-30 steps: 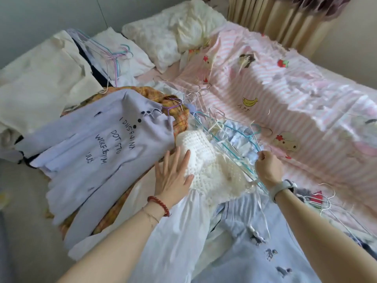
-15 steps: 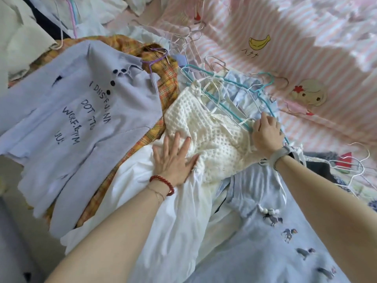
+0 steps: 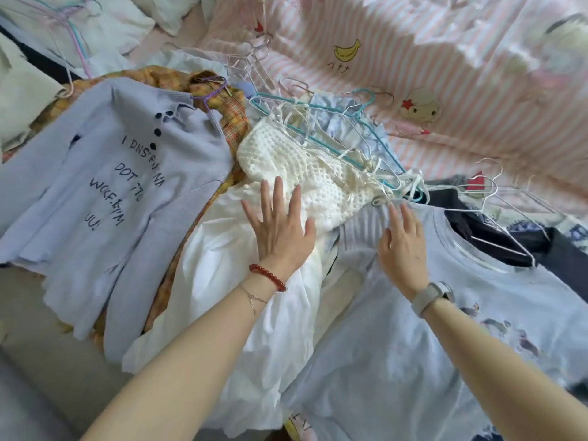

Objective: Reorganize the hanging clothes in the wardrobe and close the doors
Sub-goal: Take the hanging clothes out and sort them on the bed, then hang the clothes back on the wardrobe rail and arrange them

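Clothes on wire hangers lie piled on a bed. A cream crochet top point(image 3: 296, 160) rests on a white garment point(image 3: 241, 281) in the middle. My left hand point(image 3: 280, 230) lies flat with spread fingers on the lower edge of the crochet top. My right hand point(image 3: 402, 246) rests with straight fingers on the ribbed collar of a pale grey-blue t-shirt point(image 3: 413, 345) at the right. A lilac sweatshirt with dark lettering point(image 3: 105, 198) lies at the left over an orange plaid garment point(image 3: 235, 113). Teal and white hangers point(image 3: 321, 128) tangle behind the crochet top. No wardrobe is in view.
A pink striped duvet with cartoon prints point(image 3: 461, 100) covers the bed behind the pile. Dark clothes on white hangers point(image 3: 496, 224) lie at the right. White garments and pastel hangers point(image 3: 79, 43) sit at the back left. The bed's edge and floor show at bottom left.
My right hand let go of the hangers by the crochet top and moved down onto the grey-blue t-shirt's collar. My left hand stayed flat on the crochet top. The view tilted down.
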`<state>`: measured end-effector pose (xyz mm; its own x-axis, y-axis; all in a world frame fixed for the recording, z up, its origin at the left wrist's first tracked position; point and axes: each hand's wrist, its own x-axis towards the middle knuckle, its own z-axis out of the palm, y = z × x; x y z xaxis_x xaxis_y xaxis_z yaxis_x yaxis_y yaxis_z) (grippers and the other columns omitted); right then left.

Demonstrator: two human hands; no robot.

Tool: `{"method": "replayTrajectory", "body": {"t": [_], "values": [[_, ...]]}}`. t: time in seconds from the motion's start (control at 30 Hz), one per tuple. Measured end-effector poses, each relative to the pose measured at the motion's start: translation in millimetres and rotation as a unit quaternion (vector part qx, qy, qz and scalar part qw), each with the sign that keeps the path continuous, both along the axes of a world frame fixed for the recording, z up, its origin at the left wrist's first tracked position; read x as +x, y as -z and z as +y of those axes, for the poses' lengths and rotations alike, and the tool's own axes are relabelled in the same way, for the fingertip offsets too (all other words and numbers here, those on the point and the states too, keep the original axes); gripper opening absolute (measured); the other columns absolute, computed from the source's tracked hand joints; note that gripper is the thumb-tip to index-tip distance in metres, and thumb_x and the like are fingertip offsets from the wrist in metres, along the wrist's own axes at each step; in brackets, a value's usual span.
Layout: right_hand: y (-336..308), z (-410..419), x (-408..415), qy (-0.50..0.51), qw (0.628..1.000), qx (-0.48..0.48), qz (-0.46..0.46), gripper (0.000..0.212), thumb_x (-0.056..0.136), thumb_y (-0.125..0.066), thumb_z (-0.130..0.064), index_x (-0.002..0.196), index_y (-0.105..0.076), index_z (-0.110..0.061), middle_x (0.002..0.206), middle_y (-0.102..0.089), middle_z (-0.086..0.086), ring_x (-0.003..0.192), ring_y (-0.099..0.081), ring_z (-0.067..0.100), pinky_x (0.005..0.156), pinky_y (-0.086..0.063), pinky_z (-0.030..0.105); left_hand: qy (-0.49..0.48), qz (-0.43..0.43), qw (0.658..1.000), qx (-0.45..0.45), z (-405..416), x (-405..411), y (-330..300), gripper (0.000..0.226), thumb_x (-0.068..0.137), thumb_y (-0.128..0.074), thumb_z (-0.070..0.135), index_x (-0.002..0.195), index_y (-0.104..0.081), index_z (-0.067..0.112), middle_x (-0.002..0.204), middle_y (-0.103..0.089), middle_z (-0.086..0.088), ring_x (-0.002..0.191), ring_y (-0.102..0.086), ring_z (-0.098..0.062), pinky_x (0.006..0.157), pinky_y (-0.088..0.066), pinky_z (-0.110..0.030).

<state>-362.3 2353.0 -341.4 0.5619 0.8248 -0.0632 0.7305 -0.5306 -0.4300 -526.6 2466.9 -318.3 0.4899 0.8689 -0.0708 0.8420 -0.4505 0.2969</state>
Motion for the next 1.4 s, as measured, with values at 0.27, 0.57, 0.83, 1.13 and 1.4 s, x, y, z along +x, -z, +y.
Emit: {"method": "replayTrajectory", "body": {"t": [0.27,0.57,0.83,1.13,1.4], "values": [[14,-118,-1,0.113,0.992,-0.059,-0.015,0.043,0.09,-0.041,-0.006,0.132,-0.04,0.003,0.14,-0.037,0.024,0.131,-0.032,0.037,0.11,-0.022,0.048,0.265,0.085,0.959,-0.058,-125,23,32,0.061,0.093,-0.036,0.04,0.147,-0.016,0.023,0.157,0.0,-0.004,0.143,0.01,-0.024,0.107,0.014,-0.059],[18,-163,135,0.242,0.958,-0.146,-0.05,0.05,0.09,-0.037,-0.015,0.138,-0.028,-0.003,0.142,-0.033,0.023,0.133,-0.027,0.036,0.111,-0.011,0.054,0.272,0.164,0.929,-0.19,-183,51,61,0.069,0.092,-0.025,0.057,0.146,0.008,0.03,0.155,0.017,-0.001,0.141,0.02,-0.021,0.11,0.008,-0.056],[18,-171,135,0.261,0.963,-0.018,-0.069,0.026,0.093,-0.043,-0.033,0.089,-0.054,-0.01,0.083,-0.06,0.014,0.082,-0.053,0.035,0.078,-0.032,0.041,0.243,0.093,0.948,-0.183,-172,56,51,0.054,0.095,-0.038,0.042,0.144,-0.025,0.026,0.156,-0.011,-0.004,0.143,-0.007,-0.021,0.113,-0.003,-0.051],[7,-210,114,0.188,0.968,0.094,-0.137,0.031,0.094,-0.04,-0.024,0.074,-0.054,-0.006,0.067,-0.053,0.012,0.065,-0.048,0.03,0.068,-0.022,0.035,0.207,0.032,0.978,0.003,-135,128,2,0.06,0.094,-0.028,0.046,0.146,-0.017,0.019,0.154,-0.016,-0.007,0.143,-0.003,-0.031,0.109,0.011,-0.056],[-24,-204,126,0.158,0.973,0.088,-0.144,0.029,0.094,-0.044,-0.026,0.086,-0.062,-0.006,0.077,-0.06,0.013,0.077,-0.052,0.033,0.08,-0.027,0.038,0.19,-0.034,0.966,-0.174,-145,114,-40,0.035,0.099,-0.034,0.032,0.098,-0.055,0.003,0.09,-0.064,-0.02,0.086,-0.057,-0.038,0.073,-0.041,-0.044]]}}
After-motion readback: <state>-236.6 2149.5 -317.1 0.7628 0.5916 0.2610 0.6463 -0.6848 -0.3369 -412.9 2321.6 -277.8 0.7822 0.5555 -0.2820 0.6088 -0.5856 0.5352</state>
